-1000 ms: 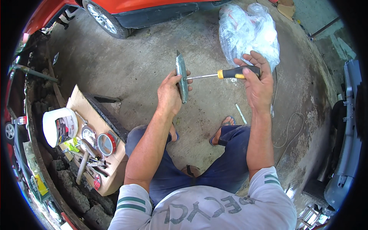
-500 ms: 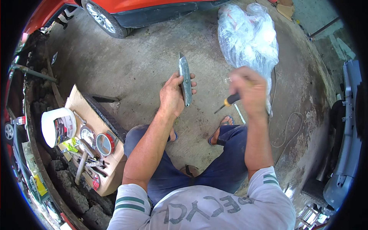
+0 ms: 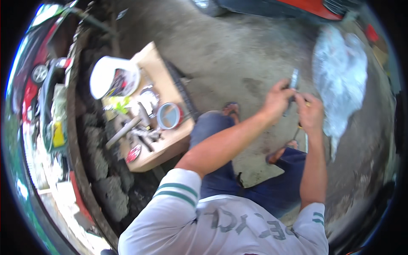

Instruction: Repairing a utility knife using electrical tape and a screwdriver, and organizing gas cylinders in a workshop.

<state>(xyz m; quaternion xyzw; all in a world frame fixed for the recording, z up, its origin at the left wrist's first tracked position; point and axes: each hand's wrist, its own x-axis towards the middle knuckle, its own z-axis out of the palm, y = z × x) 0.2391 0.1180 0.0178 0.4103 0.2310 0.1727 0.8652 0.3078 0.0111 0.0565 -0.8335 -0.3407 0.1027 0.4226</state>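
A grey metal utility knife (image 3: pixel 294 78) stands upright in my left hand (image 3: pixel 277 101), whose fingers are wrapped round it. Close beside it, my right hand (image 3: pixel 312 114) is closed round a small screwdriver with a black and yellow handle (image 3: pixel 300 126). Most of the screwdriver is hidden by the fingers, and motion blurs it. The fingertips of my right hand are at the knife's side; whether they touch it I cannot tell.
To the left, a cardboard-topped stand (image 3: pixel 163 76) bears a white bucket (image 3: pixel 102 78), a round red-rimmed tin (image 3: pixel 180 115), a hammer (image 3: pixel 123 132) and several loose tools. Crumpled clear plastic sheeting (image 3: pixel 340 72) lies at right. A red car (image 3: pixel 306 6) stands beyond.
The view has swung left, so the stand and bucket sit nearer the middle. My right hand has come in beside the knife; before, the two hands were well apart.
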